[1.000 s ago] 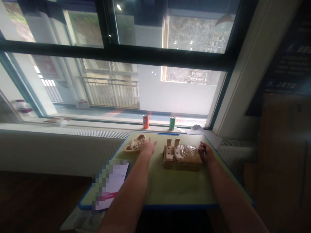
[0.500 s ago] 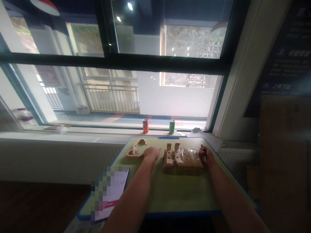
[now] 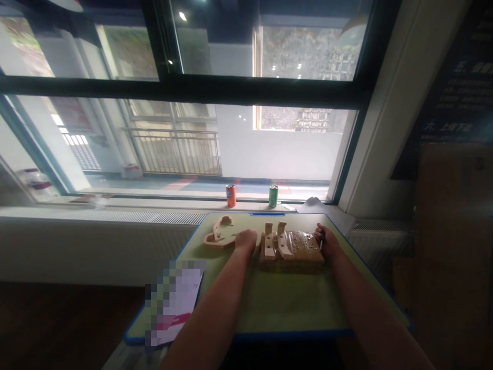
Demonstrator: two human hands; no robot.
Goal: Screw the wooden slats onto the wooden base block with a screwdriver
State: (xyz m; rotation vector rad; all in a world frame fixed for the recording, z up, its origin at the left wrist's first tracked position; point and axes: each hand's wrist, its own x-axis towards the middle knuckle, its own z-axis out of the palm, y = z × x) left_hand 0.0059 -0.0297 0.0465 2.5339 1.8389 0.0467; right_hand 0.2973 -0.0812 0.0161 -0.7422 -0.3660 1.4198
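While the right hand (image 3: pixel 326 242) gripped a partly hidden tool (image 3: pixel 322 238), steep and tip-down in view, the curled left hand's (image 3: pixel 246 240) contents were unclear.

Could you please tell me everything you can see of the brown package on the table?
The brown package is a low, box-like block lying flat on the green table, wrapped in shiny, wrinkled clear film or tape. Two pale wooden pieces with dark holes rest on its left part, their curved ends reaching past its far edge. The right hand is at its right end, though contact is unclear; the left hand is near its left end.
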